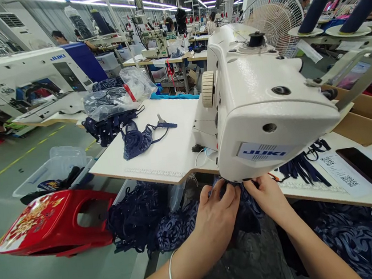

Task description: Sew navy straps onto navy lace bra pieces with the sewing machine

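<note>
My left hand (218,209), with a silver bangle (172,275) on its wrist, is closed, its fingertips pinching a navy lace bra (249,210) just below the head of a white sewing machine (267,90). On the other side, my right hand (270,198) is also closed, thumb and fingers gripping the same bra at the machine. Much of that bra is covered by my hands and the machine head, and the needle area is hidden. Another navy bra (135,140) lies on the white tabletop (171,159) to the left.
Navy garments (137,216) pile up below the table, left of my hands. Right of the machine lie navy straps (302,169), a paper with printed codes (341,175) and a phone (371,170). A red stool (57,221) and a clear plastic bin (69,157) stand on the left floor.
</note>
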Demonstrator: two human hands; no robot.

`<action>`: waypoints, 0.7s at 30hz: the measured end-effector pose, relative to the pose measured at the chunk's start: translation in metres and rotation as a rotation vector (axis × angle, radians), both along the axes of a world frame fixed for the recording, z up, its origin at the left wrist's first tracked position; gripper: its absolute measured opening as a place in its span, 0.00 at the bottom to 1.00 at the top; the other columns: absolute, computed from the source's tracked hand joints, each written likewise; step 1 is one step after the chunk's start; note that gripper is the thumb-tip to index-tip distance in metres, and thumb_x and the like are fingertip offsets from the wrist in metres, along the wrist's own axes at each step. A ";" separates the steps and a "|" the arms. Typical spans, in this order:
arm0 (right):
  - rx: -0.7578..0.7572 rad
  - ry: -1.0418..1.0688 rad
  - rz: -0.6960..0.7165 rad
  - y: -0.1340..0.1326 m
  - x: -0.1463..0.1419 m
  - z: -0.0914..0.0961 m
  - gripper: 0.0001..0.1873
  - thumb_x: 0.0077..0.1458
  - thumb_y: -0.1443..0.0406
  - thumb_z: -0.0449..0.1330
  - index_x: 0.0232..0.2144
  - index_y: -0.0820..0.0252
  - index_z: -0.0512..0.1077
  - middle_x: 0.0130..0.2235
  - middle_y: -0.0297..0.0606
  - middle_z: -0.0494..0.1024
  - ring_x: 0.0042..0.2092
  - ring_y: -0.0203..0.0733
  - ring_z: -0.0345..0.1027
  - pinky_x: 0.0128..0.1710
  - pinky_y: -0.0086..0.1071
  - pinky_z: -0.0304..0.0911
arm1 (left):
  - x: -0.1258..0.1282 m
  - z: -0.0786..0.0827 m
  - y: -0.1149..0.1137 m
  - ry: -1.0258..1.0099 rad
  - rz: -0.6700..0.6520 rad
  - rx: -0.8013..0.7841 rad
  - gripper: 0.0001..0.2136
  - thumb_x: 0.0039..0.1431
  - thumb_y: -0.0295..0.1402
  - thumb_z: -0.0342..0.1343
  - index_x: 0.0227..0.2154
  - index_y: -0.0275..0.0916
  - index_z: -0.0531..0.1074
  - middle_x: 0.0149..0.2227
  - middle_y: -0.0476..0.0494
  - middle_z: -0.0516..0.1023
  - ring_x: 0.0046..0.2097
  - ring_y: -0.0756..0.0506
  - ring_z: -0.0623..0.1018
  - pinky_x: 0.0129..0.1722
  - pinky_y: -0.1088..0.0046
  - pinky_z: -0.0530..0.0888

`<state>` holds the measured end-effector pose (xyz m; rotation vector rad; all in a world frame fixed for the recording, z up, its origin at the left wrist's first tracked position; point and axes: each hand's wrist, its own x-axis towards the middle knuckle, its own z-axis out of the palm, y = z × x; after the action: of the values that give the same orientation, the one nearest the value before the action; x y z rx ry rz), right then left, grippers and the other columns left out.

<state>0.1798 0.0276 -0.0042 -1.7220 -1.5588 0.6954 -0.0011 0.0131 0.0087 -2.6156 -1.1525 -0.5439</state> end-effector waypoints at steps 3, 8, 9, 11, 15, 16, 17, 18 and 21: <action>0.001 -0.008 -0.006 0.000 -0.001 0.001 0.06 0.56 0.59 0.51 0.35 0.54 0.61 0.19 0.23 0.61 0.20 0.37 0.57 0.22 0.27 0.46 | 0.001 0.000 0.000 0.008 0.010 0.007 0.13 0.66 0.26 0.49 0.52 0.40 0.68 0.48 0.45 0.75 0.56 0.45 0.70 0.52 0.64 0.59; -0.005 -0.004 -0.010 -0.001 -0.001 0.002 0.06 0.56 0.58 0.51 0.32 0.54 0.60 0.19 0.23 0.60 0.20 0.37 0.57 0.23 0.27 0.47 | 0.001 0.000 -0.001 0.019 0.013 -0.009 0.14 0.66 0.26 0.49 0.53 0.39 0.68 0.48 0.45 0.75 0.56 0.44 0.69 0.52 0.63 0.60; -0.009 -0.003 -0.006 -0.001 -0.001 0.002 0.07 0.56 0.58 0.51 0.32 0.53 0.59 0.19 0.23 0.60 0.20 0.37 0.57 0.23 0.27 0.47 | 0.001 0.001 -0.001 0.019 0.012 -0.009 0.14 0.66 0.26 0.49 0.53 0.39 0.68 0.48 0.45 0.75 0.56 0.44 0.69 0.52 0.63 0.60; -0.018 0.002 0.003 0.000 0.000 0.002 0.07 0.57 0.58 0.51 0.31 0.53 0.59 0.20 0.24 0.62 0.21 0.37 0.58 0.23 0.27 0.49 | 0.001 0.002 -0.002 0.022 0.013 -0.004 0.14 0.66 0.26 0.49 0.53 0.39 0.68 0.48 0.46 0.74 0.56 0.45 0.69 0.52 0.63 0.60; -0.017 -0.018 -0.006 0.000 0.000 0.001 0.07 0.57 0.57 0.51 0.32 0.54 0.61 0.21 0.26 0.65 0.22 0.38 0.60 0.24 0.28 0.51 | 0.001 0.002 -0.002 0.030 0.020 0.001 0.14 0.67 0.27 0.48 0.53 0.39 0.68 0.48 0.46 0.74 0.56 0.45 0.69 0.52 0.63 0.61; -0.015 -0.026 -0.009 0.000 0.000 0.000 0.08 0.57 0.57 0.51 0.33 0.54 0.61 0.21 0.27 0.66 0.22 0.38 0.61 0.23 0.28 0.51 | 0.001 0.001 -0.002 0.033 0.019 -0.004 0.14 0.67 0.27 0.48 0.53 0.39 0.68 0.48 0.46 0.74 0.56 0.44 0.69 0.51 0.63 0.61; -0.012 -0.033 -0.011 0.000 0.000 0.000 0.08 0.57 0.57 0.51 0.34 0.54 0.62 0.21 0.27 0.66 0.22 0.39 0.61 0.23 0.28 0.51 | 0.001 0.001 -0.002 0.036 0.017 -0.009 0.14 0.67 0.27 0.47 0.53 0.39 0.68 0.48 0.46 0.74 0.55 0.44 0.69 0.51 0.63 0.61; -0.009 -0.037 -0.013 0.000 -0.001 0.000 0.08 0.57 0.57 0.51 0.35 0.55 0.62 0.21 0.27 0.67 0.22 0.39 0.61 0.23 0.28 0.51 | 0.001 0.001 -0.002 0.037 0.014 -0.013 0.14 0.67 0.27 0.47 0.53 0.39 0.68 0.48 0.45 0.74 0.55 0.44 0.70 0.51 0.63 0.61; -0.007 -0.035 -0.021 0.000 -0.001 0.000 0.09 0.56 0.57 0.51 0.35 0.55 0.63 0.22 0.29 0.69 0.23 0.41 0.64 0.24 0.29 0.53 | 0.001 0.001 -0.002 0.032 0.003 -0.014 0.14 0.68 0.27 0.46 0.54 0.38 0.67 0.48 0.45 0.74 0.55 0.43 0.70 0.51 0.62 0.61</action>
<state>0.1787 0.0273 -0.0045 -1.7616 -1.5614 0.6643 0.0000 0.0112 0.0093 -2.6239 -1.1545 -0.4932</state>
